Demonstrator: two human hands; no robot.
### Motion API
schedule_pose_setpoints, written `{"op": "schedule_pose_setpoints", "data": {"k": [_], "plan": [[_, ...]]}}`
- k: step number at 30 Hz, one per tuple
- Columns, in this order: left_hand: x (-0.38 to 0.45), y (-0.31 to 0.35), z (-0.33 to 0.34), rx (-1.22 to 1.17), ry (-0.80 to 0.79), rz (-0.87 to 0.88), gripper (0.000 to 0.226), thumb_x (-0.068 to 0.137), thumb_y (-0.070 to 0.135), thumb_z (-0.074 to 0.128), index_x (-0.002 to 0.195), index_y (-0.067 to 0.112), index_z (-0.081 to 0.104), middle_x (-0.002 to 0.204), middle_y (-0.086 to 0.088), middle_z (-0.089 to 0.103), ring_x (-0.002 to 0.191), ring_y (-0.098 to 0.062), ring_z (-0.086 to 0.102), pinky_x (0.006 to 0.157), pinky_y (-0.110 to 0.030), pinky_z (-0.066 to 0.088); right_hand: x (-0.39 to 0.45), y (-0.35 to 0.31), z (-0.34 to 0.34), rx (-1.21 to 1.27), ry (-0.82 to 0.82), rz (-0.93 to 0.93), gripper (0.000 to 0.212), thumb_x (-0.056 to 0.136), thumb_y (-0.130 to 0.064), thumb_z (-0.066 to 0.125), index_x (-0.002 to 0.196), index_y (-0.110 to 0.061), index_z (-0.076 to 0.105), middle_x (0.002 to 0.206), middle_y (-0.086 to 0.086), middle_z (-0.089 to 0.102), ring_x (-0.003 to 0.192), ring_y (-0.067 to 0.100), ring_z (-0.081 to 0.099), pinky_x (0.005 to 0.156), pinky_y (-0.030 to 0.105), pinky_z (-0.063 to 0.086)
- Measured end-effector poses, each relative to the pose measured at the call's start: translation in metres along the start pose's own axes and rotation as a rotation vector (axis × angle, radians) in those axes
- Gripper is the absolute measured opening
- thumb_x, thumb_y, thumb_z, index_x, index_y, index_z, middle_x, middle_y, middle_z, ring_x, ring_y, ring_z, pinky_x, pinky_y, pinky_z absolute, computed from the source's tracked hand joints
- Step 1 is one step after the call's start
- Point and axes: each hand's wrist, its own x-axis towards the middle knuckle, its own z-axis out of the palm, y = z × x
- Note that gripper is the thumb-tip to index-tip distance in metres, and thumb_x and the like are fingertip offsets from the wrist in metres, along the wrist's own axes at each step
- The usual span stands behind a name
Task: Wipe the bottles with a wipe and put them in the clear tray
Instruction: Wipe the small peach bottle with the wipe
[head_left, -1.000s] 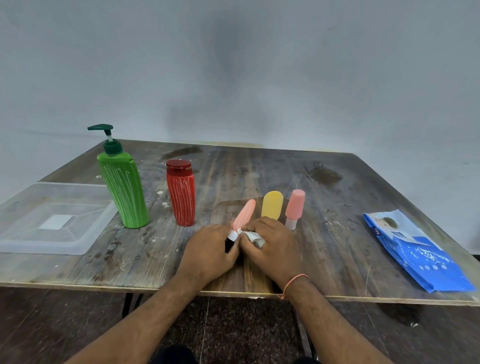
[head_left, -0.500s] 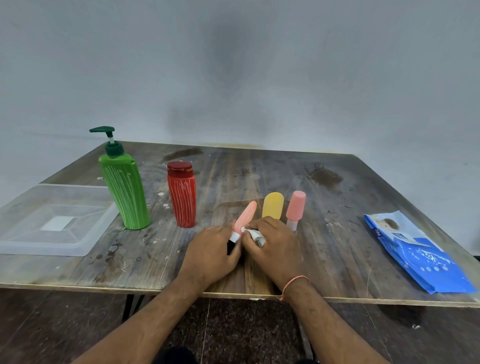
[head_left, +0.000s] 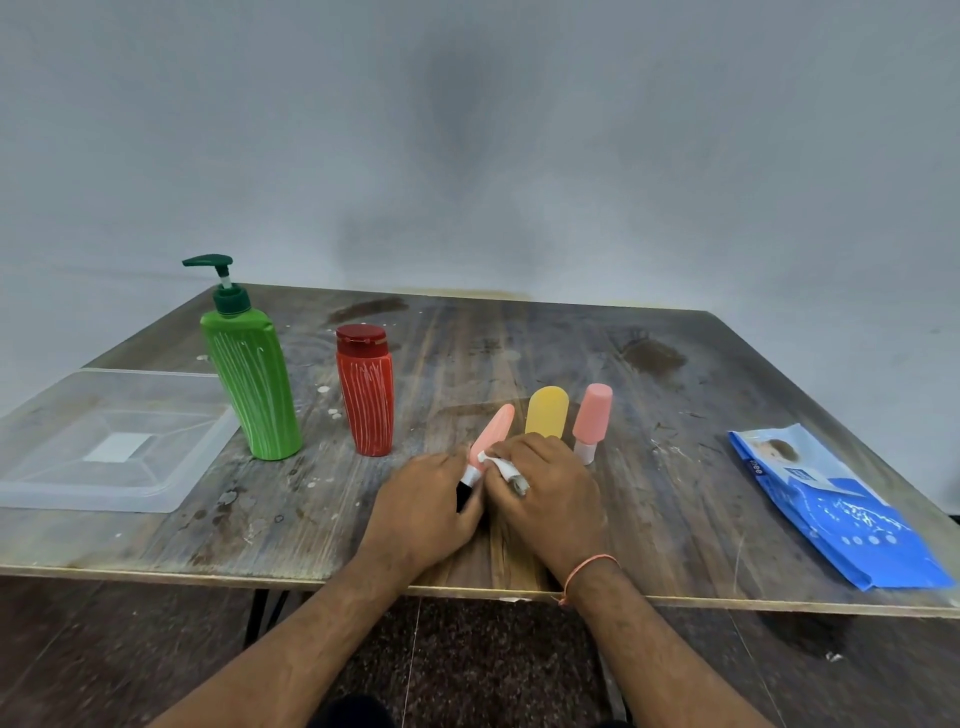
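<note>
5 bottles (head_left: 252, 379), 1 clear tray (head_left: 111, 441); left hand (head_left: 423, 512) grips 1 bottle, right hand (head_left: 548, 499) pinches 1 wipe (head_left: 501, 464).

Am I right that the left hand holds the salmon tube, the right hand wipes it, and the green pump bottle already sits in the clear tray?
Not quite. In the head view the green pump bottle stands on the table beside the clear tray, not in it. The left hand does hold the salmon tube while the right hand wipes it.

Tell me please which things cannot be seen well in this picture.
- Head view: the lower end of the pink tube is hidden inside the left hand.
- The wipe is mostly covered by the right hand.
- The yellow bottle base is behind that hand.
- The blue pack print is too small to read.
</note>
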Motion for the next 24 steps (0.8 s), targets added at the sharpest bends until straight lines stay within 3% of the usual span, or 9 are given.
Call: {"op": "schedule_pose_setpoints", "data": {"k": [6,11,16,21,24], "plan": [[0.0001,-0.0004,0.0021,0.017,-0.015,0.0,0.05,0.1,0.05,0.05,0.142,0.023,0.058,0.119,0.007,0.072,0.105,-0.012,0.064,0.091,-0.03,0.054,-0.0015,0.0,0.0035,-0.045,0.029,0.034,0.013,0.095,-0.031,0.069,0.098,-0.023,0.079,0.097,-0.01,0.075,0.087,0.014,0.063,0.075,0.033,0.054],[0.0003,-0.0012,0.0036,0.008,0.003,0.001,0.04,0.102,0.053,0.044,0.128,0.029,0.063,0.11,0.011,0.073,0.096,-0.007,0.062,0.087,-0.028,0.054,0.0,-0.0003,0.0002,-0.015,0.034,-0.005,0.01,0.096,-0.026,0.073,0.104,-0.023,0.079,0.103,-0.01,0.075,0.091,0.013,0.064,0.08,0.027,0.052],[0.0004,-0.0023,0.0047,0.021,-0.006,-0.002,0.055,0.1,0.052,0.047,0.144,0.022,0.057,0.12,0.007,0.073,0.106,-0.012,0.065,0.093,-0.03,0.055,-0.0017,0.0001,0.0032,-0.042,0.054,0.046,0.01,0.093,-0.03,0.071,0.095,-0.024,0.078,0.094,-0.01,0.074,0.084,0.014,0.062,0.073,0.031,0.053],[0.0003,-0.0004,0.0033,0.019,0.004,-0.005,0.046,0.102,0.054,0.046,0.134,0.025,0.062,0.114,0.007,0.073,0.099,-0.01,0.064,0.089,-0.029,0.054,0.0003,0.0041,0.0026,0.0,0.028,0.042,0.015,0.099,-0.029,0.067,0.106,-0.022,0.079,0.104,-0.009,0.075,0.094,0.013,0.065,0.084,0.029,0.054],[-0.0002,0.0002,0.0015,0.008,-0.002,0.004,0.047,0.102,0.049,0.05,0.138,0.022,0.061,0.118,0.005,0.073,0.104,-0.012,0.065,0.093,-0.03,0.053,-0.0005,0.0014,0.0011,-0.005,0.01,0.022,0.013,0.096,-0.028,0.07,0.102,-0.023,0.08,0.102,-0.011,0.076,0.092,0.013,0.065,0.082,0.027,0.052]]}}
